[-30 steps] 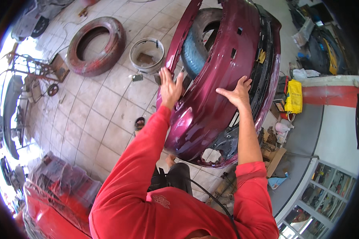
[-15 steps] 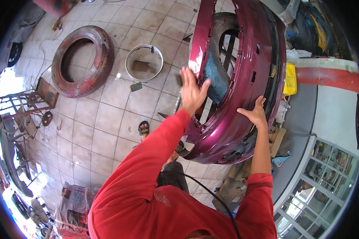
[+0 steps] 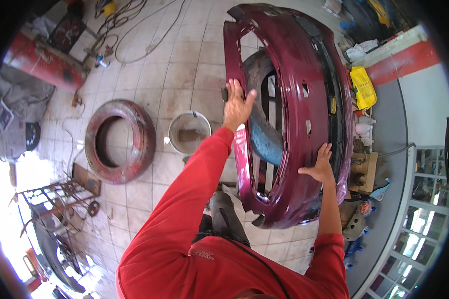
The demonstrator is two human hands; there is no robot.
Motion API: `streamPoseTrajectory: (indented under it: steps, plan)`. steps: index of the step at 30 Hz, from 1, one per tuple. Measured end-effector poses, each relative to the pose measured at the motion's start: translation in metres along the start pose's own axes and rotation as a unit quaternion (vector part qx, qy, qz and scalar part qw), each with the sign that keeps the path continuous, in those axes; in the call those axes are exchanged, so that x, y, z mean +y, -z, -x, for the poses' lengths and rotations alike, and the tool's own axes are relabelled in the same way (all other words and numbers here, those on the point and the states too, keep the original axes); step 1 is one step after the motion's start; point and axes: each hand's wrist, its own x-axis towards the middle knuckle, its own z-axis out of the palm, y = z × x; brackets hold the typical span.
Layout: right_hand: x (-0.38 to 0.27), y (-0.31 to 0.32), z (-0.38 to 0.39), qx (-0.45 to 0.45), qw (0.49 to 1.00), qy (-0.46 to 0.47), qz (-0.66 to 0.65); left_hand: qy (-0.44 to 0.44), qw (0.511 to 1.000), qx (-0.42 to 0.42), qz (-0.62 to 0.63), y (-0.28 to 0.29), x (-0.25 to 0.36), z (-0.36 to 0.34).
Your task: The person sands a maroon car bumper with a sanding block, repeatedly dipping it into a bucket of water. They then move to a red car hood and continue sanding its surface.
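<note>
Behind the bumper (image 3: 297, 104), a tire (image 3: 265, 144) is sitting partly hidden; I'm spreading left hand (image 3: 238, 108) and right hand (image 3: 322, 167) over the bumper, fingers wide, gripping nothing.

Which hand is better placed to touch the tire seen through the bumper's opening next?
Likely the left hand: in this view, it shows close beside the tire. The right hand is farther off, against the bumper.

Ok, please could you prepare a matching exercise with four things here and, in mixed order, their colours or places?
1. Car bumper cover
2. Left hand
3. Plastic bag
4. Bucket

A. At the bumper's left edge
B. Between the reddish tyre and the bumper
C. Mostly maroon
D. Bright yellow

Pairs: 1-C, 2-A, 3-D, 4-B
</note>
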Motion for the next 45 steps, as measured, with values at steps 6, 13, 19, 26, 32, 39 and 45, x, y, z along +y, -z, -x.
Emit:
streamPoseTrajectory:
  steps: [6, 13, 19, 26, 32, 39, 45]
  plan:
    - [0.004, -0.005, 0.011, 0.010, 1.000, -0.028, -0.004, -0.120, 0.990, -0.077, -0.018, 0.008, -0.001, 0.036]
    - [-0.010, 0.023, -0.014, -0.024, 0.977, -0.151, -0.148, -0.187, 0.980, -0.073, -0.013, 0.001, -0.040, -0.133]
    - [-0.136, 0.047, -0.059, 0.036, 0.965, -0.228, -0.121, -0.152, 0.980, -0.095, -0.087, -0.032, -0.064, -0.263]
    - [-0.133, 0.012, -0.075, 0.080, 0.944, -0.309, -0.077, -0.066, 0.979, -0.192, -0.038, -0.020, -0.098, -0.303]
    - [-0.141, 0.007, -0.073, 0.100, 0.941, -0.314, -0.080, -0.166, 0.945, -0.279, -0.028, -0.003, -0.095, -0.318]
    - [-0.156, 0.002, -0.076, 0.117, 0.932, -0.336, -0.075, -0.204, 0.923, -0.326, -0.025, 0.007, -0.074, -0.287]
    - [-0.138, -0.002, -0.084, 0.104, 0.940, -0.325, 0.015, -0.145, 0.918, -0.366, -0.042, -0.068, -0.041, -0.374]
